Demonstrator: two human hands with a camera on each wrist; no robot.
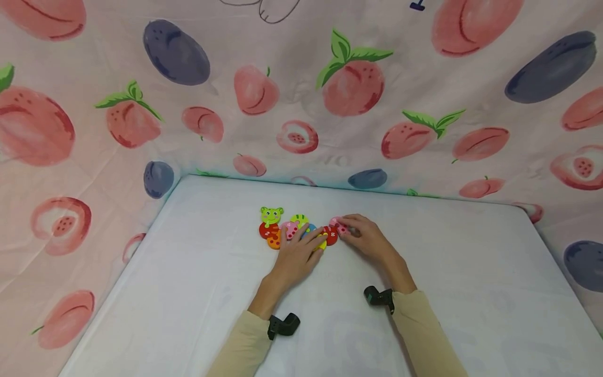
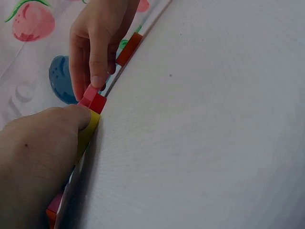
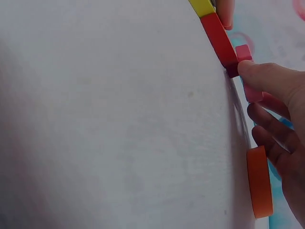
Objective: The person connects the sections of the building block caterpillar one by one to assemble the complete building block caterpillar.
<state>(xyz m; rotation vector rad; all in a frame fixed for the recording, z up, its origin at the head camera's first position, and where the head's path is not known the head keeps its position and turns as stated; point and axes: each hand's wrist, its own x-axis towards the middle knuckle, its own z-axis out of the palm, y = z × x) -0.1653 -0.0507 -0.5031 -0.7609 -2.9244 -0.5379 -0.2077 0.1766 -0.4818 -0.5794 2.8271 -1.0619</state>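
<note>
A row of colourful caterpillar puzzle pieces lies on the table, led by a green head piece (image 1: pixel 271 214) with a face. Behind it come a red piece (image 1: pixel 267 231), an orange piece (image 1: pixel 274 241) and several others. My left hand (image 1: pixel 296 259) rests over the middle of the row, fingers spread across the pink, blue and yellow pieces and partly hiding them. At the row's right end, my right hand (image 1: pixel 368 238) pinches a pink dotted piece (image 3: pixel 252 90) between thumb and fingers, right against a red piece (image 3: pixel 220 40).
A separate orange piece (image 3: pixel 259 183) stands beside my right hand's lower fingers, hidden in the head view. The white-covered table (image 1: pixel 188 293) meets a fruit-print cloth (image 1: pixel 301 104) at the back and left. Each wrist wears a black camera mount (image 1: pixel 283 325).
</note>
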